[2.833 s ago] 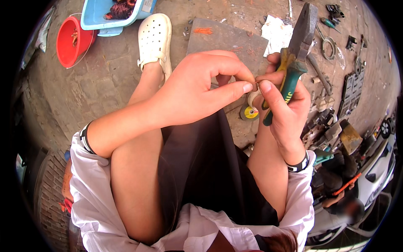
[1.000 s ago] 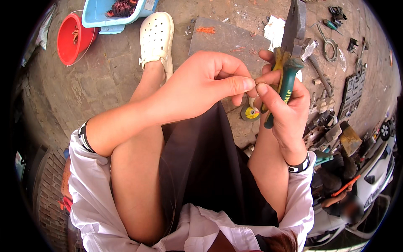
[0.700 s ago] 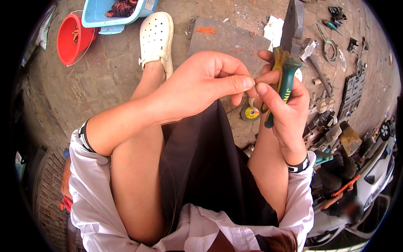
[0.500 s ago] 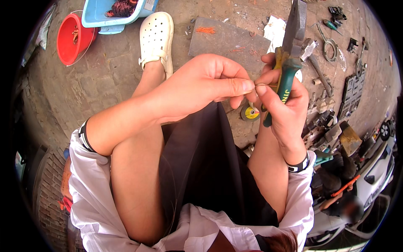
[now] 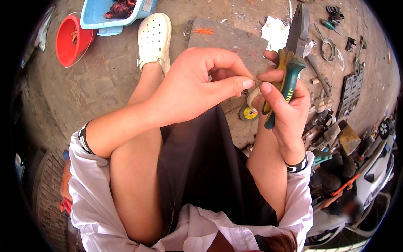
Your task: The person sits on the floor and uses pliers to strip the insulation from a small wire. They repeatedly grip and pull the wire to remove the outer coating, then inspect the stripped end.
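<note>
Green-and-yellow-handled pliers [image 5: 289, 63] stand nose-up in the right hand [image 5: 285, 109], fingers closed round the handles, while the left hand [image 5: 197, 88] pinches a thin wire [image 5: 253, 80] lying crosswise between both thumbs, just beside the pliers.
</note>
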`<move>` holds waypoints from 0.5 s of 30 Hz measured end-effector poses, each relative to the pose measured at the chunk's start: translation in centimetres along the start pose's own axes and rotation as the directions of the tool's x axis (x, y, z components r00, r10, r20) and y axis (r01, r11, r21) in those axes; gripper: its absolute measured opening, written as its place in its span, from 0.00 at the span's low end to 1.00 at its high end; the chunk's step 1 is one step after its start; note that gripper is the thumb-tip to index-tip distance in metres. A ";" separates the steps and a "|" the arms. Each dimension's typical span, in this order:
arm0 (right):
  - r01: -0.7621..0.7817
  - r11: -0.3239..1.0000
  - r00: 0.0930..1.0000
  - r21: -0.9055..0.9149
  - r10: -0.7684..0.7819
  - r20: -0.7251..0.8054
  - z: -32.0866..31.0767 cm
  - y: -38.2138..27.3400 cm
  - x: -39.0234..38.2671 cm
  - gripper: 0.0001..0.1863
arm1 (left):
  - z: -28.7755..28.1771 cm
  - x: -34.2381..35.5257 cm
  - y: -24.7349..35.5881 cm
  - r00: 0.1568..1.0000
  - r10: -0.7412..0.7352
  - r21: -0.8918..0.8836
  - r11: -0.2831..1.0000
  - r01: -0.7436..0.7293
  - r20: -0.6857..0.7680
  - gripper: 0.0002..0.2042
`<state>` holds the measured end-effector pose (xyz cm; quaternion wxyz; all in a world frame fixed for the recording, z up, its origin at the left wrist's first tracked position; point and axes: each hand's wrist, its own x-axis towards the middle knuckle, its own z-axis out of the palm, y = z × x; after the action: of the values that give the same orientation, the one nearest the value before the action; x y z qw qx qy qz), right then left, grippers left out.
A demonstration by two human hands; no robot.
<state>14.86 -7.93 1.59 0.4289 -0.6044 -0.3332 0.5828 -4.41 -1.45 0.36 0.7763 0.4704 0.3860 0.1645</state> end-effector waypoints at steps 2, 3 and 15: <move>0.047 0.999 0.999 0.000 -0.047 0.015 0.1 0.1 0.1 0.06 | 0.1 0.0 0.0 1.000 -0.002 0.006 1.000 0.002 -0.002 0.05; 0.061 0.998 0.998 0.002 -0.061 0.016 0.1 0.1 0.1 0.05 | 0.1 0.0 0.0 1.000 -0.001 0.005 1.000 0.001 -0.003 0.05; 0.145 0.989 0.987 -0.036 -0.142 0.078 -0.5 0.6 0.4 0.04 | 0.7 -0.3 0.5 0.977 0.193 0.274 0.948 -0.160 -0.096 0.02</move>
<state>15.29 -7.90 0.83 0.4441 -0.5652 -0.4039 0.5659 -4.02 -1.79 1.04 0.6637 0.5918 0.4073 0.2085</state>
